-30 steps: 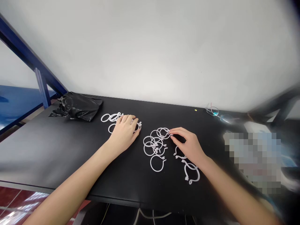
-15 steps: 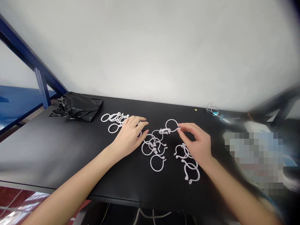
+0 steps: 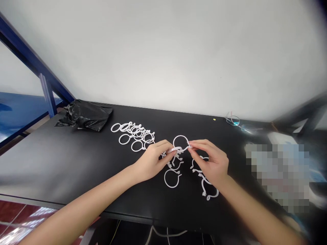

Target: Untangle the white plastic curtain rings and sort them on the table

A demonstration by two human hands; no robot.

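My right hand (image 3: 211,160) pinches a thin white plastic ring clip (image 3: 181,136) by its small clasp, with the loop turned toward me. Between the thumb and fingers of my left hand (image 3: 154,157) is a second white ring clip (image 3: 175,149), seen nearly edge-on. It meets or crosses the lower part of the first loop; whether the two are linked I cannot tell. Below both hands lies a loose group of ring clips (image 3: 165,178), partly covered by my left hand. Several open ones (image 3: 203,186) rest under my right hand, partly hidden.
Beyond my left hand a pile of white ring clips (image 3: 138,132) lies on the black table (image 3: 76,163). A crumpled black plastic bag (image 3: 88,115) sits at the back left. Eyeglasses (image 3: 233,120) lie at the back right, near a blurred-out package (image 3: 278,177). A pale wall rises behind.
My left hand has moved right and closed on a ring clip, uncovering more of the left pile. My right hand has brought its ring slightly left and down, toward the left hand.
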